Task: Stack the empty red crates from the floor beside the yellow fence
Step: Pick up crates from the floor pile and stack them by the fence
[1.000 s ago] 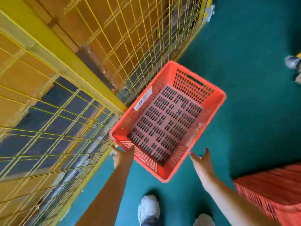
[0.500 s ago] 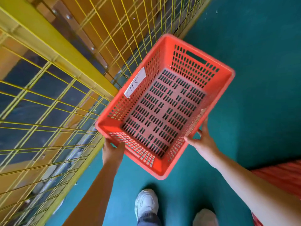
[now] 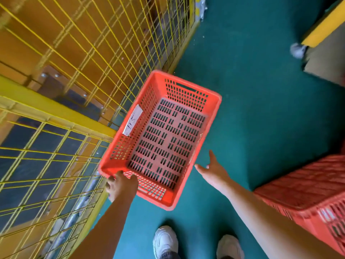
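Green floor [image 3: 252, 109] runs along the fence [image 3: 56, 113] on the left, and the crate [image 3: 168, 139] is low just beside it, empty, open side up; whether it rests on the floor I cannot tell. Left hand [image 3: 119, 186] grips the near corner of the rim, fingers curled over it. Right hand [image 3: 212, 172] is spread and free, just beside the long wall. I think the crate should lie flat, long side parallel to the fence, so that the other crates [image 3: 306, 187] on the right can nest straight
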